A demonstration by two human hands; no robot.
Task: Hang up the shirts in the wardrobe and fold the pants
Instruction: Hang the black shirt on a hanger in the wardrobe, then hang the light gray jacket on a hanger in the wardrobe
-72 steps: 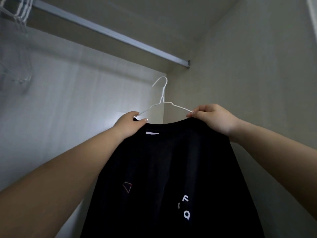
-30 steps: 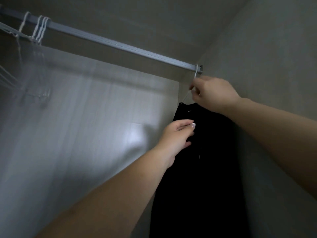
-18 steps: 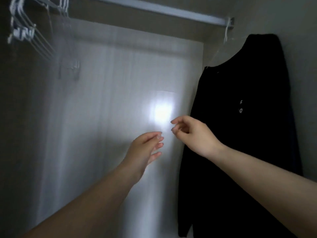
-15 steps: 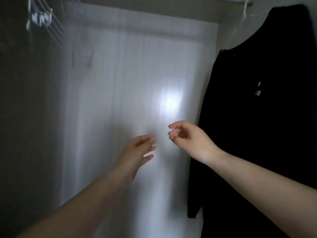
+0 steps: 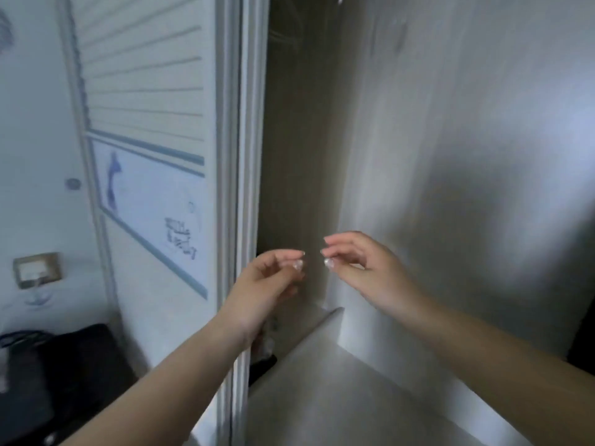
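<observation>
My left hand [image 5: 267, 284] and my right hand [image 5: 363, 268] hover side by side in front of the open wardrobe, fingers loosely curled and apart, with nothing in either. Behind them are the wardrobe's pale back wall [image 5: 450, 156] and its floor [image 5: 338, 397]. A dark sliver at the far right edge [image 5: 582, 355] may be the hem of the black shirt; the rest of the shirt, its hanger and the rail are out of view.
The wardrobe's white door frame [image 5: 240, 156] stands just left of my left hand, next to a louvred door [image 5: 145, 75] with scribbles on its lower panel. A wall switch [image 5: 38, 268] and a dark bag [image 5: 64, 375] sit at the lower left.
I hung the black shirt on the right end of the rail and let go with both hands. My view has since swung down and left; my hands have lowered, empty.
</observation>
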